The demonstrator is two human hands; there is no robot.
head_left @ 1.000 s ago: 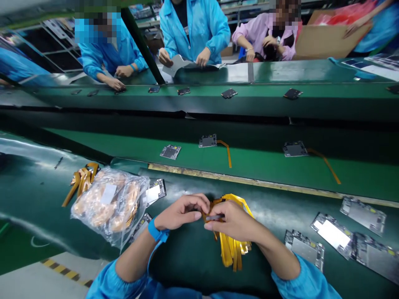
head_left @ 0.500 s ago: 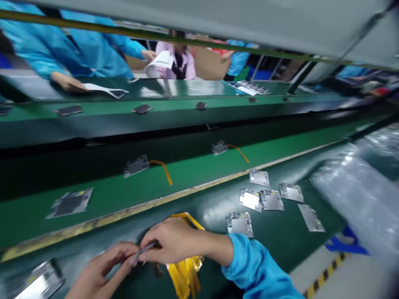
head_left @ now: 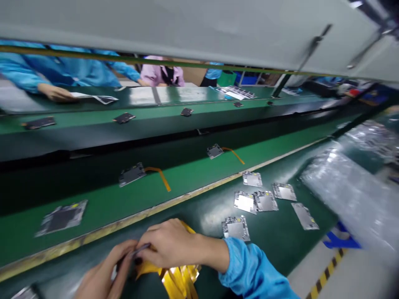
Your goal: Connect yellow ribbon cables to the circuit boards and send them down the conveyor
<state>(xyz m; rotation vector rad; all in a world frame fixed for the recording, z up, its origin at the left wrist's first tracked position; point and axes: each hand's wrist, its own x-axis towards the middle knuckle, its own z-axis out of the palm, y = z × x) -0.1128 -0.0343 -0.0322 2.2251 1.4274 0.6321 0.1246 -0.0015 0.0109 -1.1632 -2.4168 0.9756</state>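
Note:
At the bottom of the view my right hand (head_left: 170, 245) is closed over a bundle of yellow flex ribbons (head_left: 179, 280) and pinches a thin dark strip (head_left: 140, 250). My left hand (head_left: 102, 276) meets it from the lower left, fingers pinched on the same strip. Both rest on the dark green bench (head_left: 280, 232). Several silver circuit boards (head_left: 246, 202) lie just right of my right sleeve.
A green conveyor belt (head_left: 193, 176) runs behind, carrying boards with orange ribbons (head_left: 132, 173) (head_left: 215, 151). A second belt beyond holds dark parts (head_left: 124, 118). Other people in blue and pink coats work across it. Clear plastic bags (head_left: 349, 195) lie at right.
The view has swung to the right, away from the bag of ribbons at left. My hands stay together on the strip and ribbons, now lower in the frame.

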